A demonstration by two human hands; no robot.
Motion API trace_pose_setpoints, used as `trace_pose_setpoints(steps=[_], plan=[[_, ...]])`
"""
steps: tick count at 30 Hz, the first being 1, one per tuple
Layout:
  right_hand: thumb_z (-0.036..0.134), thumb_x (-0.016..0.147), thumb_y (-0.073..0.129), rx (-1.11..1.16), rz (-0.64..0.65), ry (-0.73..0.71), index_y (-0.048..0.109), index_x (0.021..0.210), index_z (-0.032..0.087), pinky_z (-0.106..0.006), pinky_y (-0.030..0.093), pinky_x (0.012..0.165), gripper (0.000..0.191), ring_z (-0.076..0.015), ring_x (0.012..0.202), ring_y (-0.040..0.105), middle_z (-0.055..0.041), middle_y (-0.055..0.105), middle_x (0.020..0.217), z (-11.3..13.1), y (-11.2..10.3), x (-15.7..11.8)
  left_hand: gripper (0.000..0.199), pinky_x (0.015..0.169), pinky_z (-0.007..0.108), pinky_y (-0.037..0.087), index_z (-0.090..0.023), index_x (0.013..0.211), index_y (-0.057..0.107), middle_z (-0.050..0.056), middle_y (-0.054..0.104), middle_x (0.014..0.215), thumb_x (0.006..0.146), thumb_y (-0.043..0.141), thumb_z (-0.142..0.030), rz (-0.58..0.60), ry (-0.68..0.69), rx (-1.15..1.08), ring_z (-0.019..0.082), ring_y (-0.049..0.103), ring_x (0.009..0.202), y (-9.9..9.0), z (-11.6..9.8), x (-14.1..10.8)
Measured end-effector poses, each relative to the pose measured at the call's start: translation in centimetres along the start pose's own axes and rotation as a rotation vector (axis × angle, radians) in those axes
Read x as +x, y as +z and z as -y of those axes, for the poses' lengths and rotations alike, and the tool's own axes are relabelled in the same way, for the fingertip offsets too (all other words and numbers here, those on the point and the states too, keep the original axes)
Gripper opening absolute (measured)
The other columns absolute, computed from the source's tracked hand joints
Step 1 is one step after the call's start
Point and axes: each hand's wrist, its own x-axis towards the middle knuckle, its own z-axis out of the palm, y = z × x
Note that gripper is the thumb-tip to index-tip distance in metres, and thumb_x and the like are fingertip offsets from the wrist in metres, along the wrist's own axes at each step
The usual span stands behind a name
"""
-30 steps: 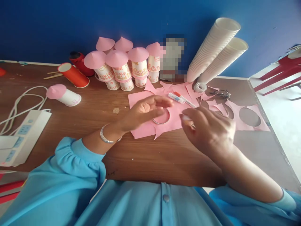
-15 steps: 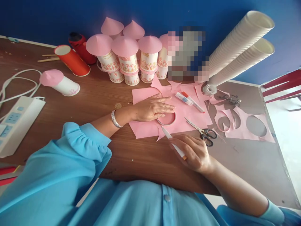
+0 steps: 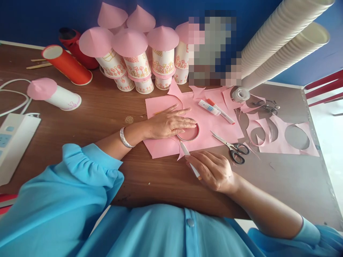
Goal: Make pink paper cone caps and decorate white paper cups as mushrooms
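Note:
My left hand [image 3: 171,123] lies flat with its fingers stretched out. Its fingertips rest on a thin round ring [image 3: 198,132] that sits on a pink paper sheet [image 3: 214,134]. In my right hand [image 3: 213,169] is a white marker [image 3: 184,149] with an orange end, its tip at the ring's lower left edge. Black-handled scissors [image 3: 237,151] lie partly open at the sheet's right edge. On the sheet rest a white glue tube [image 3: 209,107] and another marker [image 3: 225,116].
Paper cups with pink cone roofs [image 3: 130,43] stand at the back. Tall cup stacks [image 3: 278,39] lean at the right, near a tape roll [image 3: 241,94] and paper scraps [image 3: 278,142]. On the left are a red tube [image 3: 68,66], a roofed cup [image 3: 64,96] and a power strip [image 3: 18,142].
The marker in my right hand has moved slightly up and left, closer to the ring's edge. My left hand stays on the ring. The view has shifted a little.

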Motion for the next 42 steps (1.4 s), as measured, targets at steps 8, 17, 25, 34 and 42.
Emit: trace_pose_setpoints(steps=[8,17,25,34,42], plan=[[0.007,0.098,0.049,-0.019,0.026,0.017,0.062,0.122,0.011,-0.029,0.056,0.056,0.028,-0.0196,0.069,0.072,-0.0088,0.076,0.082,-0.1,0.2,0.5,0.041,0.128,0.061,0.008,-0.039,0.125,0.075,0.003,0.072,0.139,0.089,0.070,-0.019,-0.018,-0.012,-0.024,0.032,0.043,0.153,-0.1,-0.2,0.0],[0.008,0.100,0.045,-0.010,0.055,0.047,0.062,0.122,0.012,-0.029,0.055,0.058,0.028,-0.0191,0.072,0.072,-0.0090,0.075,0.085,-0.3,0.3,0.5,0.049,0.128,0.063,0.006,-0.037,0.131,0.072,0.004,0.068,0.143,0.086,0.070,-0.018,0.001,0.011,0.042,0.034,0.039,0.155,0.1,0.3,-0.2],[0.006,0.098,0.044,-0.030,0.065,0.038,0.062,0.113,0.009,-0.031,0.052,0.054,0.024,-0.0191,0.067,0.069,-0.0086,0.074,0.078,-0.1,-0.3,0.6,0.045,0.129,0.062,0.001,-0.036,0.131,0.072,0.003,0.069,0.143,0.089,0.068,-0.022,0.017,-0.027,0.043,0.033,0.040,0.154,-0.2,-0.3,0.0],[0.006,0.099,0.047,-0.075,0.047,0.057,0.065,0.108,0.008,-0.031,0.051,0.055,0.020,-0.0193,0.067,0.069,-0.0095,0.074,0.079,0.0,-1.1,-0.1,0.048,0.129,0.063,0.005,-0.036,0.136,0.069,0.003,0.067,0.145,0.091,0.067,-0.020,0.030,-0.011,0.107,0.034,0.040,0.154,-0.2,-0.3,-0.2],[0.005,0.097,0.054,-0.102,0.038,0.096,0.064,0.107,0.007,-0.032,0.049,0.053,0.014,-0.0196,0.066,0.070,-0.0107,0.076,0.081,0.0,-1.3,-0.8,0.046,0.128,0.065,0.016,-0.030,0.146,0.060,0.004,0.061,0.151,0.103,0.049,-0.016,0.126,0.030,0.379,0.031,0.034,0.157,-0.5,-1.5,-0.3]])
